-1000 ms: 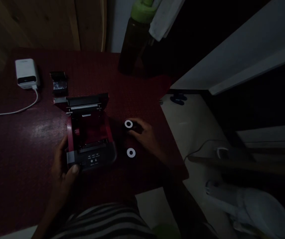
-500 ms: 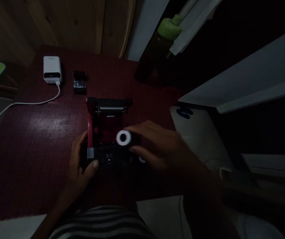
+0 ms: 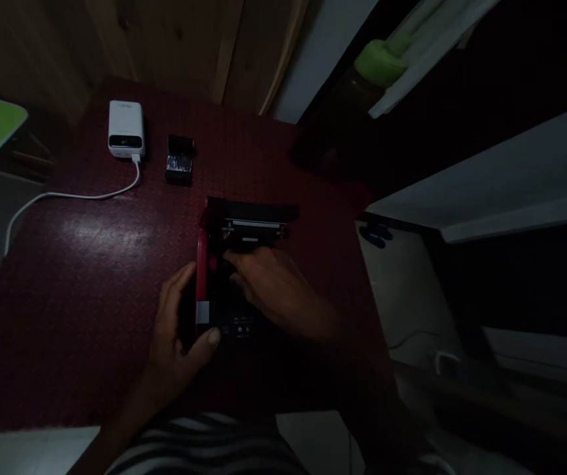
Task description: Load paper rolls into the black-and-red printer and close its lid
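Note:
A small red and black printer (image 3: 202, 264) stands on the dark red tabletop with its lid (image 3: 248, 210) raised at the back. My left hand (image 3: 177, 323) grips its left front corner, the thumb on the front panel near the buttons and the fingers along the side. My right hand (image 3: 276, 284) reaches into the compartment from the right, thumb and forefinger bent round a dark shape. This seems to be the roll with a white end seen in that hand before; the hand and shadow hide most of it.
A white power bank (image 3: 126, 125) with a white cable (image 3: 80, 196) lies at the back left, beside a small black object (image 3: 179, 160). A green-capped bottle (image 3: 381, 64) stands at the back right. Dark slippers (image 3: 375, 233) lie on the floor.
My right hand has moved from above the printer's front, where it held the roll, down into the compartment. The roll's white end is now out of sight. My left hand keeps its grip.

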Available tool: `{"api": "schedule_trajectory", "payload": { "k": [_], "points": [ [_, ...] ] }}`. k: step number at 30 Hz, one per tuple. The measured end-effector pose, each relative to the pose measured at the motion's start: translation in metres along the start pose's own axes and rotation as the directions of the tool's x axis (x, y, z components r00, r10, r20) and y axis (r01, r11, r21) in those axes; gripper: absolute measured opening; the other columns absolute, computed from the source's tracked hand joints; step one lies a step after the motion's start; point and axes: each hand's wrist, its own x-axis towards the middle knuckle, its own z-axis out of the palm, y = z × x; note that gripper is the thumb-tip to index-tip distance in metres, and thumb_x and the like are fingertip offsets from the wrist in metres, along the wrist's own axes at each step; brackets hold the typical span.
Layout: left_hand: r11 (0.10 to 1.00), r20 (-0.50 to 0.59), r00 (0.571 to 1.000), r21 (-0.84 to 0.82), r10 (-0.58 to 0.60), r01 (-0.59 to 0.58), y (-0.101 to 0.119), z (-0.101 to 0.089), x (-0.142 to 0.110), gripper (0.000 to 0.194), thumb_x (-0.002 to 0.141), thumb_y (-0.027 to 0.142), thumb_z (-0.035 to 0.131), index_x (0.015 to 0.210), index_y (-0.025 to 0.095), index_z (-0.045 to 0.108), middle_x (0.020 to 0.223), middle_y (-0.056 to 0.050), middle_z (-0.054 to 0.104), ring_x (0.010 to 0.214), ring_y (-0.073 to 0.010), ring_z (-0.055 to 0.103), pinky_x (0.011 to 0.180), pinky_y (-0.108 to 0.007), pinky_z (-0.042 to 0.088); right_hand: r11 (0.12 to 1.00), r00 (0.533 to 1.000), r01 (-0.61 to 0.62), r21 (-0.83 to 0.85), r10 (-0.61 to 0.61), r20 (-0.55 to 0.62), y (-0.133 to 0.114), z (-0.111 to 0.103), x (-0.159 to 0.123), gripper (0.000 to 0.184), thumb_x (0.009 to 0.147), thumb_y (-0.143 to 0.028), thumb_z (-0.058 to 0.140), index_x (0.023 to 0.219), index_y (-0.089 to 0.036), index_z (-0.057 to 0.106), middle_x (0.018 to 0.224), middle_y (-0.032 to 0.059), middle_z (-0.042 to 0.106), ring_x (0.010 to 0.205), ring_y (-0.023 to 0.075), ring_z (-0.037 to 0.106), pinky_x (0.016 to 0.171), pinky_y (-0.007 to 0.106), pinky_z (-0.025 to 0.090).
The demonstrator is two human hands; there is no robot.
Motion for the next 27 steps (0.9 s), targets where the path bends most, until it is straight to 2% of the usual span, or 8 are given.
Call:
{"api": "schedule_trajectory", "payload": {
  "k": [3,8,12,16,18,22,24,27],
  "points": [
    [1.000,-0.012,1.000,0.014,0.015,-0.014,0.001,0.000,0.001,0.076,0.104,0.051,0.072,0.172,0.033,0.045,0.170,-0.014,0.051,0.157,-0.0393,0.049,0.129,-0.062,0.043,0.991,0.999,0.017,0.132,-0.012,-0.040,0.006,0.005,0.000,0.035,0.101,-0.001,0.062,0.115,-0.028,0.079,0.100,0.0039,0.084,0.084,0.0206,0.078,0.075,0.030,0.056],
    [1.000,0.005,1.000,0.009,-0.004,0.004,0.002,-0.003,0.001,0.075,0.103,0.051,0.073,0.171,0.034,0.046,0.170,-0.013,0.052,0.157,-0.0396,0.050,0.129,-0.062,0.043,0.943,0.999,0.044,0.331,-0.048,0.003,0.012,0.000,-0.006,0.047,0.102,0.001,0.053,0.131,-0.026,0.077,0.114,0.0043,0.085,0.103,0.0213,0.080,0.092,0.033,0.062],
    [0.996,0.036,0.996,-0.019,-0.083,0.084,0.014,-0.011,0.003,0.073,0.102,0.049,0.075,0.169,0.034,0.050,0.169,-0.012,0.054,0.158,-0.0392,0.051,0.131,-0.062,0.041,0.907,0.979,0.198,0.371,-0.163,-0.125,0.017,-0.008,-0.025,0.056,0.102,-0.001,0.050,0.148,-0.026,0.070,0.140,0.0062,0.080,0.127,0.0210,0.076,0.108,0.038,0.062],
    [0.978,-0.033,0.979,-0.055,-0.202,0.200,0.030,-0.018,0.026,0.071,0.103,0.053,0.071,0.168,0.031,0.051,0.173,-0.012,0.051,0.157,-0.0393,0.052,0.129,-0.062,0.043,0.878,0.958,0.254,0.405,-0.173,-0.227,0.015,-0.011,-0.051,0.045,0.106,-0.008,0.056,0.144,-0.025,0.074,0.136,0.0073,0.082,0.130,0.0222,0.074,0.111,0.042,0.063],
    [0.984,-0.065,0.983,-0.035,-0.174,0.172,0.036,-0.019,0.049,0.067,0.104,0.053,0.070,0.166,0.033,0.053,0.173,-0.010,0.052,0.155,-0.0367,0.055,0.127,-0.058,0.047,0.878,0.947,0.271,0.394,-0.170,-0.273,0.013,-0.010,-0.059,0.039,0.107,-0.010,0.060,0.139,-0.025,0.077,0.125,0.0068,0.084,0.119,0.0226,0.077,0.106,0.043,0.065],
    [0.998,-0.081,0.996,-0.048,0.030,-0.034,0.047,-0.013,0.097,0.061,0.108,0.057,0.064,0.162,0.029,0.059,0.164,-0.009,0.060,0.153,-0.0340,0.055,0.124,-0.049,0.047,0.899,0.909,0.317,0.303,-0.195,-0.369,0.011,-0.002,-0.064,0.030,0.111,-0.011,0.057,0.121,-0.023,0.082,0.103,0.0057,0.083,0.095,0.0213,0.075,0.091,0.040,0.065],
    [0.996,-0.065,0.996,-0.070,0.053,-0.058,0.052,-0.009,0.111,0.056,0.111,0.060,0.057,0.152,0.022,0.068,0.147,-0.009,0.070,0.140,-0.0319,0.064,0.119,-0.047,0.050,0.928,0.874,0.293,0.232,-0.162,-0.458,0.007,0.006,-0.066,0.027,0.109,-0.009,0.058,0.112,-0.019,0.083,0.101,0.0080,0.083,0.097,0.0228,0.075,0.089,0.040,0.065],
    [0.996,-0.127,0.991,-0.072,0.045,-0.055,0.057,-0.006,0.109,0.043,0.112,0.059,0.058,0.124,0.025,0.080,0.131,-0.006,0.076,0.129,-0.0284,0.069,0.114,-0.043,0.053,0.973,0.797,0.213,0.085,-0.122,-0.592,-0.004,0.022,-0.072,0.026,0.107,-0.005,0.061,0.108,-0.019,0.083,0.109,0.0114,0.084,0.109,0.0256,0.076,0.093,0.042,0.066]
  ]
}}
